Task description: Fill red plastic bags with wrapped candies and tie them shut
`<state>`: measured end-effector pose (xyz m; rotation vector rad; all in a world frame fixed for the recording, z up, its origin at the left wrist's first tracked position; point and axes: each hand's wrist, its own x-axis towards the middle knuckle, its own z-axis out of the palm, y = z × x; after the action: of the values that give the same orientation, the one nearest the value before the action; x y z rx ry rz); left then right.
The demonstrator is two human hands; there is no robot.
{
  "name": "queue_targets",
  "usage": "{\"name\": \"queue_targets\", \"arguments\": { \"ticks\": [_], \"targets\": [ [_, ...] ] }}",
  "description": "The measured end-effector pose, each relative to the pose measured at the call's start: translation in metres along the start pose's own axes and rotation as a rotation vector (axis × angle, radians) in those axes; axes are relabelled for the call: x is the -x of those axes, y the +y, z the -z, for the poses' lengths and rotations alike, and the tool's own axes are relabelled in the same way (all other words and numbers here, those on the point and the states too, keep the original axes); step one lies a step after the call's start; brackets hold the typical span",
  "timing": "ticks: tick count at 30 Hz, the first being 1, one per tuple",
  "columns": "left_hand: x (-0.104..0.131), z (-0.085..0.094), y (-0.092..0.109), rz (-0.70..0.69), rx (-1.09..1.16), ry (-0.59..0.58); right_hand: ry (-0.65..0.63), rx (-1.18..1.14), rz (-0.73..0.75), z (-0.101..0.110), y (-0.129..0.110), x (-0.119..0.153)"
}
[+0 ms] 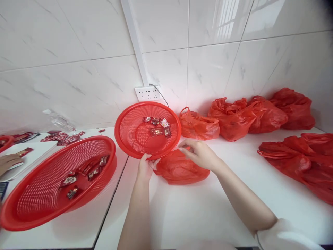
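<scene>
One round, perforated plastic basket (132,126) tilts, rim clamped by the left hand (146,167), while the right hand (198,151), fingers curled, grip unclear, hovers by a crinkled bag (180,171).

A clear bottle (60,120) sits left of the white wall socket (147,93).

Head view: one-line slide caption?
Left hand holds a tilted red basket with small packets inside; right hand near its rim.

The basket (131,121) is plastic, the tiles (214,66) glossy.
</scene>
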<state>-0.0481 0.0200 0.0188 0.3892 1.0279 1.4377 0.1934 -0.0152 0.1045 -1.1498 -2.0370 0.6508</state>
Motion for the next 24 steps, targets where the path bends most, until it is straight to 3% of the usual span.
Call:
{"name": "queue_targets", "arguments": {
  "ticks": [6, 13, 17, 24],
  "targets": [
    [0.012, -0.012, -0.013, -0.093, -0.042, -0.099, 0.162, 0.206, -0.062, 0.005, 0.024, -0.006],
    [0.027, -0.026, -0.037, -0.163, -0.057, -0.229, 0.29, 0.291, 0.053, 0.005, 0.039, -0.009],
    [0.03, -0.031, -0.051, -0.147, -0.04, -0.24, 0.266, 0.376, 0.123, -0.004, 0.041, -0.012],
    [0.03, -0.032, -0.07, -0.214, -0.062, -0.237, 0.126, 0.46, 0.094, -0.025, 0.055, -0.017]
  ]
}}
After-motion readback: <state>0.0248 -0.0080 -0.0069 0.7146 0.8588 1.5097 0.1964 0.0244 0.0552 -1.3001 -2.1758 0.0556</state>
